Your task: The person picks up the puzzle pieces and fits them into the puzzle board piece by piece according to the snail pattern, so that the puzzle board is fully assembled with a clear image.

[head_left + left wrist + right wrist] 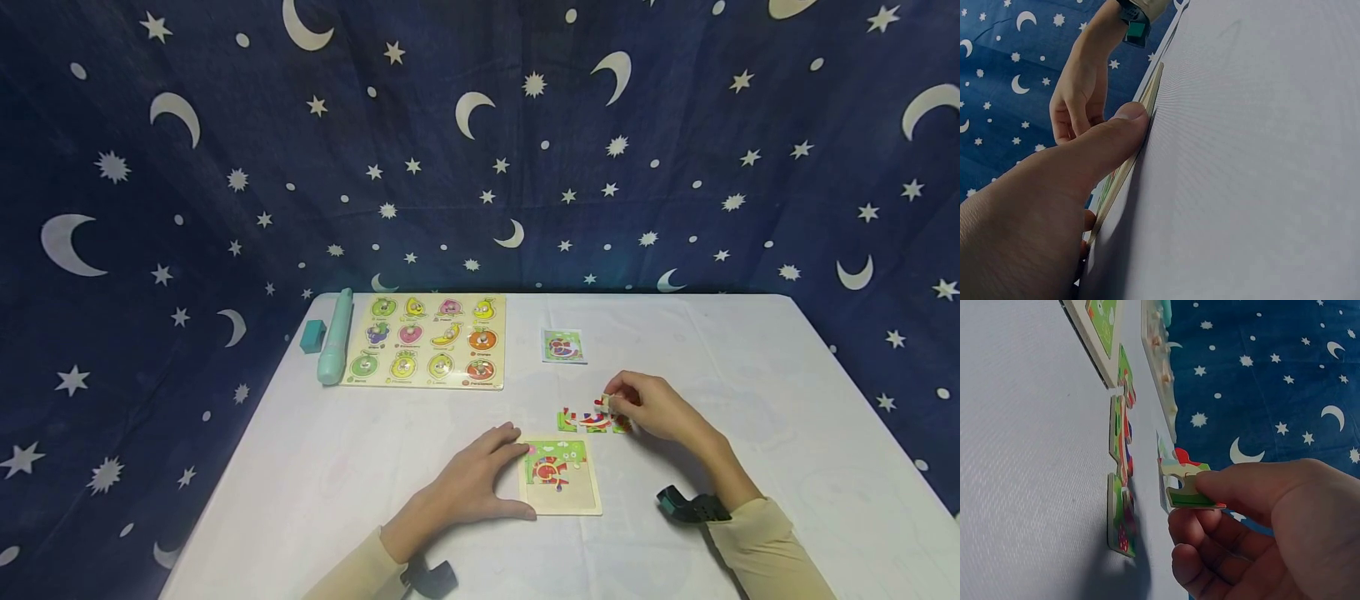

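Observation:
My right hand (652, 404) pinches a jigsaw puzzle piece (1188, 487) between thumb and fingers, raised over the table. The piece is green and cream with a red tab. Below it a row of loose puzzle pieces (596, 422) lies on the table, just behind the puzzle tray. My left hand (476, 475) spans the left side of the wooden puzzle tray (597, 492), fingertips at its far left corner and thumb at its near left corner. Inside the tray, joined pieces (551, 467) fill the upper and left parts; bare wood shows at the lower right.
A small picture card (564, 346) lies behind the loose pieces. At the back left are a fruit board (427, 342), a mint-green cylindrical thing (337, 337) and a teal block (312, 336). A starry blue cloth (480, 167) hangs behind the white table (300, 492).

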The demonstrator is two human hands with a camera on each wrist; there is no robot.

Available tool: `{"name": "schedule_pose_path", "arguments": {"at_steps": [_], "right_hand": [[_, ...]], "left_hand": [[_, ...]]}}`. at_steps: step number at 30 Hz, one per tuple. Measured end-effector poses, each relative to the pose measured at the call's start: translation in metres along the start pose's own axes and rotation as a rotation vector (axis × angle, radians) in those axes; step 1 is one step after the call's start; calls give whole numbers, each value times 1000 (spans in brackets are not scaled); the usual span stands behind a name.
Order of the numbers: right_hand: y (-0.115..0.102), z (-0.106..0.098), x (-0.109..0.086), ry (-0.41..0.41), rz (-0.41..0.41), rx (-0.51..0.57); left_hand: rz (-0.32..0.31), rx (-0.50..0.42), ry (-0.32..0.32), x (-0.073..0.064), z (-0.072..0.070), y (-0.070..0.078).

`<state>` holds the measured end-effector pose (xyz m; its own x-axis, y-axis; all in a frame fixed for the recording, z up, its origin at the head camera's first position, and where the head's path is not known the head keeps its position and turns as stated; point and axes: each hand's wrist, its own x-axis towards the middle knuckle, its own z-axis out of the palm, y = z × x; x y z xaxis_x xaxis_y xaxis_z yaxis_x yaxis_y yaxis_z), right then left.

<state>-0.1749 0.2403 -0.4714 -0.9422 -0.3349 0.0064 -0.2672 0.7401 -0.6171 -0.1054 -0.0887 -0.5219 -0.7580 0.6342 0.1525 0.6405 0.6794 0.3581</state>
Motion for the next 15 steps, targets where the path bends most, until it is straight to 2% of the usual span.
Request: {"name": "schedule_pose_path", "arguments": {"at_steps": [9, 15], "right_hand": [[-4, 3, -1, -83, -16, 39], [-9, 4, -1, -95, -35, 19]], "left_hand": [[0, -6, 2, 0, 0, 0], [3, -5, 4, 0, -1, 0]]}}
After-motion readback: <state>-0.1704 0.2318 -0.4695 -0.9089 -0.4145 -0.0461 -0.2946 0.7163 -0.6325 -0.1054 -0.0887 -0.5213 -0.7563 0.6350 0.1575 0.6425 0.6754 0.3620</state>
